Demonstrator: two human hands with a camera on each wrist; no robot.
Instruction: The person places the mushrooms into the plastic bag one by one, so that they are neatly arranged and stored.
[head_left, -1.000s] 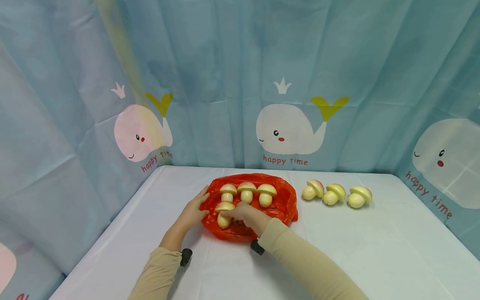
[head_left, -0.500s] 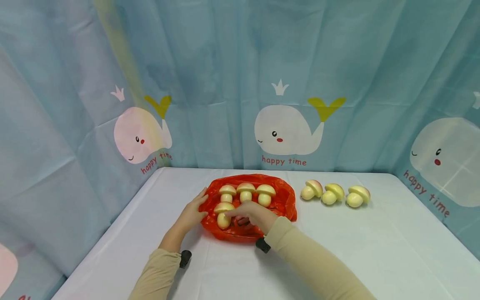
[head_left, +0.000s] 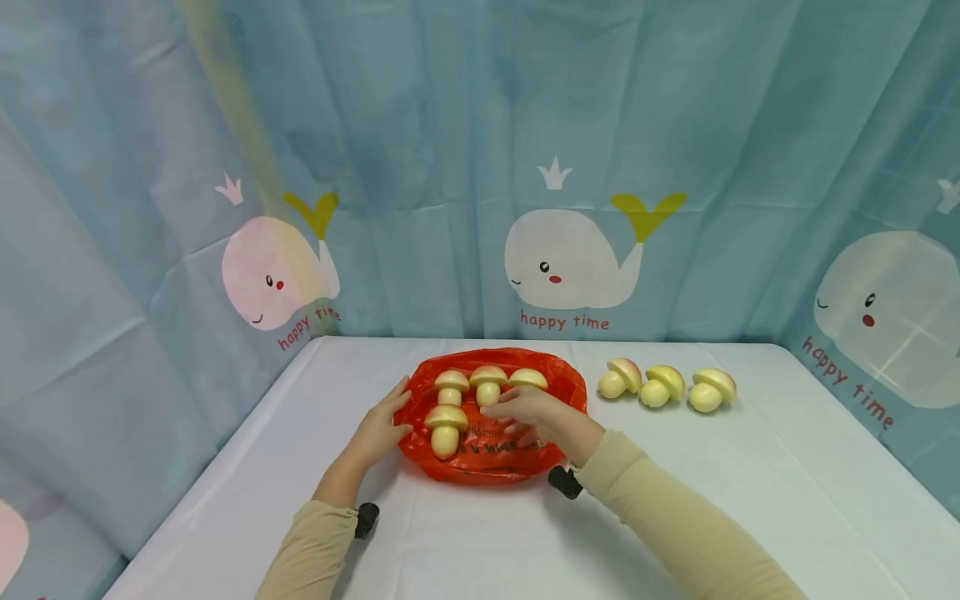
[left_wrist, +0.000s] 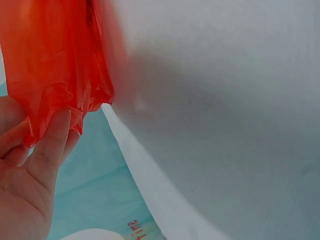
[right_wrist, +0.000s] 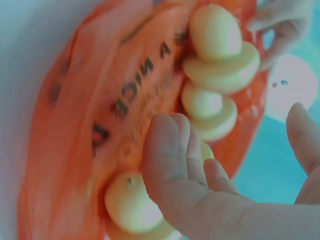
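Basically, L hand (head_left: 377, 427) rested at the L rim of the red bag (head_left: 480, 472), thumb & fingers spread apart, touching the film w/o gripping it, prob. to steady that side. Bag lay spread mid white table (head_left: 465, 550), mouth wide. Inside, front L: lone mushroom (head_left: 446, 429), cap to the back; behind, three back-row mushrooms (head_left: 488, 383), lined up, prob. to save room. R hand (head_left: 534, 410) hung over bag's R half, fingers loosely bent, thumb well apart, holding nothing. Further R, three outer mushrooms (head_left: 662, 386) lay tilted on the table, apart from bag.
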